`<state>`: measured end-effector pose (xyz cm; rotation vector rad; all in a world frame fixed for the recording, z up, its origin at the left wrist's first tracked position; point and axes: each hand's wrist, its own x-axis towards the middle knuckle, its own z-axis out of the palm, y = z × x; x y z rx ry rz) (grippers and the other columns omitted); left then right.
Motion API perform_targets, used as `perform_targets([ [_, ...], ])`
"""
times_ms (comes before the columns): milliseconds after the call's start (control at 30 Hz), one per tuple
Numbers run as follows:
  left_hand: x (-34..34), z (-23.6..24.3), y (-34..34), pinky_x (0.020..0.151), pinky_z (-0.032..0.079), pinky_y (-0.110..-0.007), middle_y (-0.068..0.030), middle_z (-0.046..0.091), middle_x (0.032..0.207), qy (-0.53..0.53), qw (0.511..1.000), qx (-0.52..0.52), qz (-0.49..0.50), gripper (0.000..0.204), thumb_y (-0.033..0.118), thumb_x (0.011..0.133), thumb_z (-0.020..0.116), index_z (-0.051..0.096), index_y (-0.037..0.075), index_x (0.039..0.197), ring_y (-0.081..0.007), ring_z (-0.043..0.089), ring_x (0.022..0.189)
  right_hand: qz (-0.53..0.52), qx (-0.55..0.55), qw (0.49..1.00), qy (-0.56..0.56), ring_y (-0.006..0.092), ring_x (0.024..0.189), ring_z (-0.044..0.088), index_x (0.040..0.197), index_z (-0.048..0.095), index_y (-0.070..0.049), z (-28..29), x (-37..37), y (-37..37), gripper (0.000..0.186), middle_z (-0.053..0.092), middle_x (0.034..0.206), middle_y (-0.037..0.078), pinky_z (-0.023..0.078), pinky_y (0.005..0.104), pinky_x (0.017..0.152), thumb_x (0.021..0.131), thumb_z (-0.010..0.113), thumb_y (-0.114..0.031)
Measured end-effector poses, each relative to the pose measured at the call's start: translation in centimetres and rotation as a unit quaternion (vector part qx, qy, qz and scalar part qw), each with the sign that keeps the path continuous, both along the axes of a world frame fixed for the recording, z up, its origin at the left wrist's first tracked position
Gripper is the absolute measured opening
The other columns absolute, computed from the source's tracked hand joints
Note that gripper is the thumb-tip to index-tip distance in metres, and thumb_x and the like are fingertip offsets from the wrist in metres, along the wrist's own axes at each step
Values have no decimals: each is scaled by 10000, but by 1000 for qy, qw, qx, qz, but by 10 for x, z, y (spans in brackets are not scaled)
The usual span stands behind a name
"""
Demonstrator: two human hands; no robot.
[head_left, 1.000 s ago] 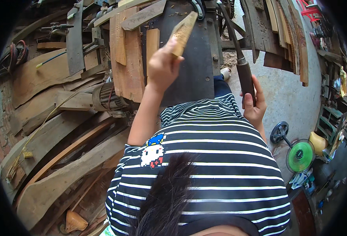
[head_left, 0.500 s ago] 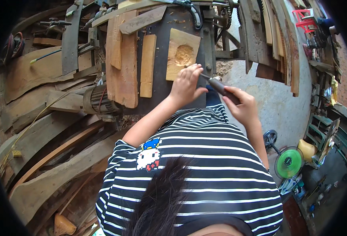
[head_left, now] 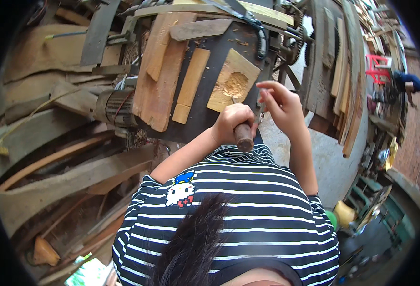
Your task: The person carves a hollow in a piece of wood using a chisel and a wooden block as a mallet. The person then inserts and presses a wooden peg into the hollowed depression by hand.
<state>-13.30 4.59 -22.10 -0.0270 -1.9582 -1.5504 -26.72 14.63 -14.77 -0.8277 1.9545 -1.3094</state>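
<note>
Lying near hollowed block (head_left: 233,82), narrow plank (head_left: 191,86), black-handled tool (head_left: 262,44)

Bench (head_left: 213,71) w/ dark top runs under & beyond grip (head_left: 236,118). Grey floor (head_left: 326,148), concrete-look, R of grip, pale in the light. Stacked boards (head_left: 345,90) past it; red plastic stool (head_left: 377,74) farther R. Reddish surface (head_left: 417,126) at far R, wall or paving unclear. L of grip: ribbed motor (head_left: 117,106), rough slabs (head_left: 45,52) beyond. Green frame (head_left: 362,190) back R of grip, dimmer there, details hard to tell.
</note>
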Motion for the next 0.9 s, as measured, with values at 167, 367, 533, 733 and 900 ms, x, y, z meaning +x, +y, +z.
perform_targets([
  [167, 14, -6, 0, 563, 470, -384, -81, 564, 650, 28, 999, -3, -25, 217, 41, 605, 726, 542, 78, 714, -290, 579, 593, 208, 69, 949, 226, 210, 951, 645, 1168, 618, -76, -70, -18, -92, 297, 657, 1034, 100, 512, 329, 798, 875, 587, -34],
  [367, 17, -3, -3, 585, 492, -372, -85, 578, 678, 35, 998, -8, -53, 241, -26, 566, 702, 535, 74, 708, -283, 603, 623, 381, 57, 719, 579, 212, 1314, 428, 1359, 501, -252, -150, -12, -177, 568, 460, 1434, 2, 392, 367, 993, 821, 598, -100],
  [533, 18, -5, -2, 570, 477, -369, -75, 578, 654, 44, 998, -2, -33, 213, 45, 595, 722, 538, 81, 695, -279, 588, 607, 396, 120, 668, 618, 138, 1135, 489, 1334, 521, -277, -145, -8, -179, 507, 573, 1144, -41, 369, 295, 917, 836, 591, -207],
  [733, 6, -5, 2, 594, 512, -365, -91, 583, 670, 55, 997, -42, 18, 235, -48, 558, 690, 550, 57, 715, -283, 615, 613, 248, 108, 671, 691, 206, 1023, 562, 1027, 536, -163, -77, -38, -133, 312, 593, 986, 8, 447, 335, 881, 744, 663, -124],
  [900, -7, -13, 11, 549, 504, -358, -74, 586, 651, 87, 988, -117, -55, 201, 74, 568, 705, 544, 76, 688, -264, 609, 581, 122, 272, 856, 423, 305, 720, 678, 915, 477, -56, -19, -78, -21, 385, 657, 760, 157, 527, 434, 629, 750, 756, -264],
])
